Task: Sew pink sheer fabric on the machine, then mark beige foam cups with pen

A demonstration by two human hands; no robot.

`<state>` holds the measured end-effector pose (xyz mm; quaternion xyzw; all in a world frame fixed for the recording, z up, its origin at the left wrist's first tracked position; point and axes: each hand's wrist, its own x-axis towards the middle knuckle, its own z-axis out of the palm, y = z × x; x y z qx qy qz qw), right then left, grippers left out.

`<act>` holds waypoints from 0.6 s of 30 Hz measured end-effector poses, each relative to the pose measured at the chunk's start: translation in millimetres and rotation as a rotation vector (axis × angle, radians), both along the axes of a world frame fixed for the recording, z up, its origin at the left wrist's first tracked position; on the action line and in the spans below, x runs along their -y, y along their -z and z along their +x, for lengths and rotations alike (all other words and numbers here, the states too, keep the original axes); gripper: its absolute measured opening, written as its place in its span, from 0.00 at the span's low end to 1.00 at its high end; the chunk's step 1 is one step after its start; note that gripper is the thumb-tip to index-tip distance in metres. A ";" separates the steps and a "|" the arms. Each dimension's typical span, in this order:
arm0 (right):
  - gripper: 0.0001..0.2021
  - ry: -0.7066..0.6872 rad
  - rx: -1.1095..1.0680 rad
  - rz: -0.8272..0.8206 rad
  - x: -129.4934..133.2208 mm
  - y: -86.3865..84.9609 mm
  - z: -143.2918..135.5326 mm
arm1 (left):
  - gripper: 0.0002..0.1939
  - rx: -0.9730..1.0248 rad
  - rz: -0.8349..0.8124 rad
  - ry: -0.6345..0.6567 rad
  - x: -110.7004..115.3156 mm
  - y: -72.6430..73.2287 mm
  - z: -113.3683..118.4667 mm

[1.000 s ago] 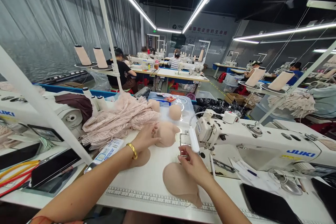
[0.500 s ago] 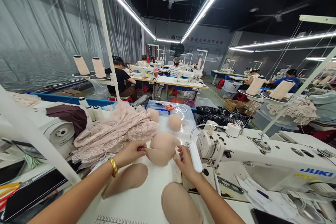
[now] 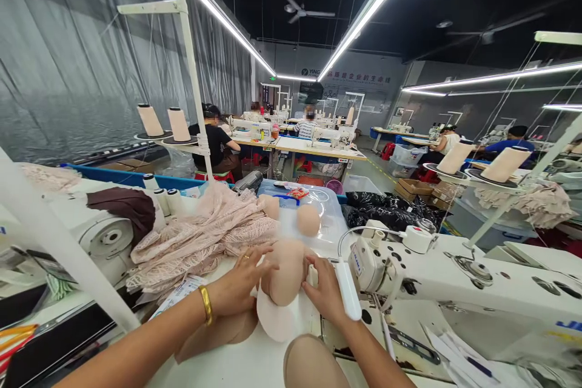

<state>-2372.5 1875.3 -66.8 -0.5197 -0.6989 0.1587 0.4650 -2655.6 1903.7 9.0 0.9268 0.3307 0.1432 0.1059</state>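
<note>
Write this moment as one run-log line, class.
left hand: on beige foam cup | right hand: on same cup, beside sewing machine | lace pile: left of cup

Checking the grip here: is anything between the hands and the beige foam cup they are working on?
Nothing visible: the left hand and right hand both touch the beige foam cup directly, one on each side.

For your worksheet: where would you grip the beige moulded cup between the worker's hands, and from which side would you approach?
Grip the foam cup by its thin side edges, coming in from left and right, as the left hand and right hand do. Its dome is soft and rounded, so probably only the rims offer a pinch.
</note>
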 end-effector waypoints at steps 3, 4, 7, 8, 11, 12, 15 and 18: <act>0.28 -0.031 0.017 -0.001 3.4 -0.7 1.8 | 0.24 -0.077 0.032 0.098 15.7 -0.3 0.9; 0.27 -0.039 0.021 -0.006 3.9 -0.9 1.9 | 0.19 -0.089 0.028 0.123 19.0 0.2 1.6; 0.26 -0.052 0.025 -0.019 3.3 -0.9 1.3 | 0.11 -0.013 -0.092 0.035 17.7 4.4 2.9; 0.27 -0.054 0.023 -0.022 2.5 -0.9 0.8 | 0.10 0.031 -0.154 -0.039 13.2 6.3 2.8; 0.31 -0.054 0.016 -0.029 -1.0 -1.1 -0.8 | 0.14 0.093 -0.282 -0.197 -8.5 9.9 0.6; 0.33 -0.054 0.014 -0.032 -2.3 -1.3 -1.3 | 0.17 0.090 -0.295 -0.207 -16.8 9.9 -0.2; 0.34 -0.047 0.003 -0.048 -5.7 -2.2 -2.2 | 0.33 0.075 -0.330 -0.161 -39.6 6.9 -0.8; 0.36 -0.035 -0.014 -0.077 -7.8 -2.7 -2.2 | 0.54 0.048 -0.372 -0.080 -56.5 4.4 2.5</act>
